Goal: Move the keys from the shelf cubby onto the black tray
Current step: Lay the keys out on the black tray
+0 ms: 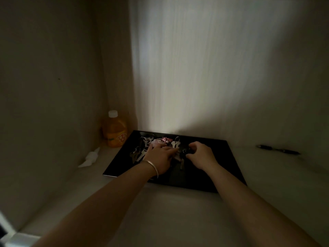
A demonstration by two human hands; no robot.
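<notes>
A flat black tray [220, 168] lies on the floor of a dim shelf cubby, against the back wall. Several keys lie on its far half: a silver bunch [138, 154] at the left, a pale key [175, 143] on a ring near the middle, and pink keyring pieces [166, 139] behind. My left hand [160, 155], with a thin bangle on the wrist, rests flat over the keys in the middle, fingers spread. My right hand [200, 155] is curled over a dark key bunch [183, 155], with one key hanging toward me; the grip itself is too dark to make out.
An orange juice bottle [114, 131] with a white cap stands in the back left corner beside the tray. A crumpled white tissue [89, 157] lies left of the tray. A dark pen [278, 149] lies on the shelf floor to the right.
</notes>
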